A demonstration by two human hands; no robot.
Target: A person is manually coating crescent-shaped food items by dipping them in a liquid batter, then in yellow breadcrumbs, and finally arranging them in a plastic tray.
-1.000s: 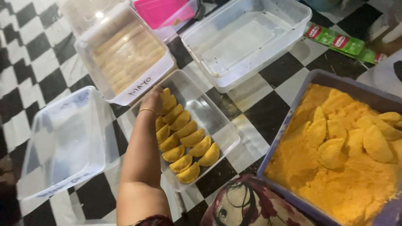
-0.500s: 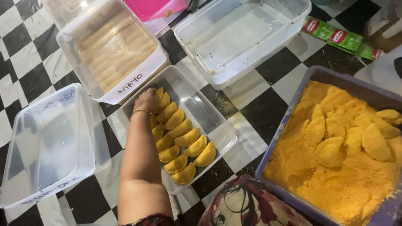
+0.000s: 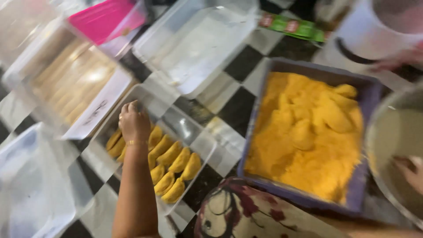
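1. A black-and-white checkered floor [image 3: 246, 61] carries a spread of plastic containers, all seen from above and somewhat blurred.
2. In the middle lies a clear rectangular tray [image 3: 200, 136], long side running diagonally, its lower half filled with two rows of yellow breaded half-moon pastries [image 3: 174, 165].
3. The left hand [image 3: 133, 122] reaches into the upper part of that tray, fingers curled downward over the top end of the pastry rows, with a thin gold bracelet at the wrist; whether it grips a pastry cannot be told, since the fingertips are hidden under the knuckles.
4. Just right of the tray, across one tile, a grey-blue tub [image 3: 372, 94] holds orange-yellow crumbs with several coated pastries [image 3: 335, 112] lying on top.
5. At the far right edge the right hand [image 3: 412, 172] sits inside a round metal bowl [image 3: 387, 132], blurred; its grip cannot be made out.
6. Above the tray stands an empty clear container [image 3: 198, 42]; to its upper left a lidded clear box [image 3: 70, 88] shows pale rolls through the lid, and a pink lid [image 3: 103, 17] lies beyond.
7. At lower left an empty clear tub [image 3: 31, 176] lies near the forearm; a patterned garment [image 3: 246, 216] fills the bottom edge.
8. A white bucket [image 3: 383, 26] and a green packet [image 3: 293, 26] sit at the top right.
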